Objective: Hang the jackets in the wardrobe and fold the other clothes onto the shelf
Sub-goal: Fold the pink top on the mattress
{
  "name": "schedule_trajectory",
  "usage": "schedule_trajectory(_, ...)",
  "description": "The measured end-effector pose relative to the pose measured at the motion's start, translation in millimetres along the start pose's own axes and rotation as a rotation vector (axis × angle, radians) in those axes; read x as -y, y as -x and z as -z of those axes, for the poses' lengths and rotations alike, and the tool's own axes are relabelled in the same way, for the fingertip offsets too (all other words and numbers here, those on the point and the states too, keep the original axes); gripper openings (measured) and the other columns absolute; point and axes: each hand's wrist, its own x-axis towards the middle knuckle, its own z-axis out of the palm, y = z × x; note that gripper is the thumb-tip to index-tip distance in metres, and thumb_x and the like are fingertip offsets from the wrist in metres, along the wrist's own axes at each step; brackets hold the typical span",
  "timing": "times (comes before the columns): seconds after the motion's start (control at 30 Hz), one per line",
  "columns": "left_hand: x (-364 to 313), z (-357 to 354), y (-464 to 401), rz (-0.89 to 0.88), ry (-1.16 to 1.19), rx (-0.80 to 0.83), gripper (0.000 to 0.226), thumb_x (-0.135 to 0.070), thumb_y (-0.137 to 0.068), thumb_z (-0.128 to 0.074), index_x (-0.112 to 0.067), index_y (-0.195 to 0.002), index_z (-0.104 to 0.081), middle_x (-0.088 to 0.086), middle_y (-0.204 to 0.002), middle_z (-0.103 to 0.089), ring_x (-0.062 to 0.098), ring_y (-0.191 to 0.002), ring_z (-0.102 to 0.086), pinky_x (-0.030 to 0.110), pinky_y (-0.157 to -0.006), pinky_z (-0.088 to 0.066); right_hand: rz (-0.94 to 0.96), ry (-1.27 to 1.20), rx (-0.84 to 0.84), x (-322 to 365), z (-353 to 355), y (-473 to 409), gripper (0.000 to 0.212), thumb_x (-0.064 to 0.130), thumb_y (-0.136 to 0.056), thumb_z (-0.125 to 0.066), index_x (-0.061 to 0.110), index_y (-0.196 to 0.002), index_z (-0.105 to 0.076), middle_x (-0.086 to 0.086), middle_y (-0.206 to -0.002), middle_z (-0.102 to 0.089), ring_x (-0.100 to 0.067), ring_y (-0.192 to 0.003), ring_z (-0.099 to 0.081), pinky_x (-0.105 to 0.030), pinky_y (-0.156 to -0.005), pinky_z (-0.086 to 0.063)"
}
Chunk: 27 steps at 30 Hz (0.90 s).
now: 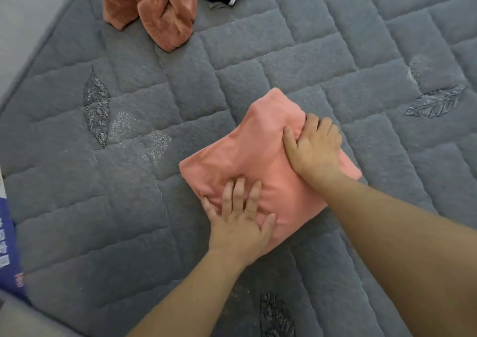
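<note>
A grey quilted mattress (129, 207), stitched in a brick pattern, spreads beneath and all around the left hand (240, 218) and the right hand (315, 148). One embroidered leaf (96, 107) lies well left of the left hand, and a second leaf (436, 102) well right of the right hand. A blue printed label (10, 246) sits far left of the left hand. Pale floor (23, 14) shows beyond the mattress edge.

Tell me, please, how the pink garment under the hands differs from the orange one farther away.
The pink garment is folded into a flat packet; the orange garment lies crumpled in a heap. The pink garment is under the left hand and right hand; the orange garment is untouched. Both lie on the grey mattress.
</note>
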Motion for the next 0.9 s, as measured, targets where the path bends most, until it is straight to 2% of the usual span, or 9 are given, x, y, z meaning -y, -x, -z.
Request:
schedule_trajectory(0.07, 6, 28, -8, 0.036, 0.093, -0.185, 0.071, -0.068, -0.083, -0.028, -0.030, -0.143, -0.020, 0.003, -0.151, -0.012, 0.028, -0.141, -0.014, 0.066, -0.110, -0.013, -0.058, -0.137, 0.059, 8, 7, -12, 0.080, 0.074, -0.086, -0.026, 0.011, -0.131, -0.045, -0.019, -0.122, -0.047, -0.040, -0.113, -0.044, -0.049, -0.100, -0.031)
schedule_trajectory(0.17, 31, 63, -42, 0.247, 0.177, -0.397, 0.077, -0.068, -0.082, -0.038, -0.016, -0.139, -0.037, 0.013, -0.149, -0.032, 0.035, -0.139, -0.028, 0.065, -0.109, -0.019, -0.068, -0.184, 0.172, 30, 15, -33, 0.095, 0.087, -0.075, -0.032, 0.014, -0.134, -0.044, -0.016, -0.129, -0.048, -0.038, -0.122, -0.042, -0.047, -0.105, -0.029)
schedule_trajectory(0.3, 58, 81, -86, 0.325, 0.204, -0.077, 0.082, -0.081, -0.079, -0.039, -0.019, -0.134, -0.043, 0.008, -0.136, -0.049, 0.032, -0.130, -0.040, 0.054, -0.105, -0.029, -0.076, -0.222, 0.364, 44, 21, -51, 0.085, 0.086, -0.069, -0.045, 0.015, -0.114, -0.055, -0.002, -0.110, -0.062, -0.030, -0.112, -0.056, -0.047, -0.099, -0.036)
schedule_trajectory(0.37, 62, 81, -94, 0.294, 0.216, 0.024, 0.062, -0.071, -0.082, -0.045, -0.021, -0.118, -0.049, 0.005, -0.126, -0.058, 0.032, -0.122, -0.050, 0.050, -0.101, -0.033, -0.028, -0.314, 0.452, 39, 25, -51, 0.065, 0.075, -0.078, -0.054, 0.015, -0.103, -0.061, 0.000, -0.101, -0.065, -0.028, -0.103, -0.062, -0.046, -0.096, -0.044)
schedule_trajectory(0.47, 65, 84, -90, 0.228, 0.363, 0.096, 0.017, -0.036, -0.085, -0.052, -0.020, -0.082, -0.046, 0.010, -0.114, -0.060, 0.033, -0.105, -0.054, 0.042, -0.088, -0.043, 0.064, -0.498, 0.455, 35, 37, -41, 0.037, 0.055, -0.088, -0.060, 0.019, -0.096, -0.064, 0.000, -0.095, -0.068, -0.024, -0.093, -0.064, -0.038, -0.084, -0.050)
schedule_trajectory(0.53, 65, 93, -78, 0.211, 0.448, 0.152, 0.011, -0.028, -0.084, -0.054, -0.020, -0.082, -0.047, 0.005, -0.105, -0.059, 0.027, -0.093, -0.055, 0.035, -0.074, -0.041, 0.116, -0.585, 0.421, 40, 52, -29, 0.030, 0.049, -0.091, -0.061, 0.020, -0.098, -0.063, 0.002, -0.095, -0.068, -0.020, -0.092, -0.064, -0.036, -0.082, -0.049)
schedule_trajectory(0.67, 63, 125, -44, 0.227, 0.468, 0.203, 0.021, -0.023, -0.083, -0.052, -0.017, -0.103, -0.052, 0.003, -0.110, -0.059, 0.024, -0.099, -0.056, 0.033, -0.077, -0.042, 0.184, -0.730, 0.333, 56, 94, 4, 0.022, 0.044, -0.091, -0.063, 0.023, -0.098, -0.062, 0.006, -0.096, -0.067, -0.014, -0.090, -0.062, -0.034, -0.081, -0.049)
schedule_trajectory(0.8, 58, 190, 25, 0.267, 0.476, 0.031, 0.023, -0.015, -0.086, -0.043, -0.011, -0.105, -0.055, 0.016, -0.125, -0.061, 0.033, -0.112, -0.057, 0.034, -0.082, -0.042, 0.235, -0.857, 0.284, 80, 171, 49, 0.016, 0.038, -0.091, -0.064, 0.029, -0.080, -0.060, 0.014, -0.082, -0.065, -0.004, -0.076, -0.060, -0.022, -0.067, -0.045)
schedule_trajectory(0.9, 56, 258, 108, 0.318, 0.345, -0.131, 0.029, -0.030, -0.071, -0.039, -0.020, -0.096, -0.049, 0.014, -0.123, -0.061, 0.032, -0.111, -0.057, 0.034, -0.077, -0.037, 0.238, -0.995, 0.296, 105, 242, 92, 0.014, 0.035, -0.093, -0.064, 0.021, -0.092, -0.064, 0.001, -0.095, -0.069, -0.015, -0.088, -0.062, -0.029, -0.078, -0.050)
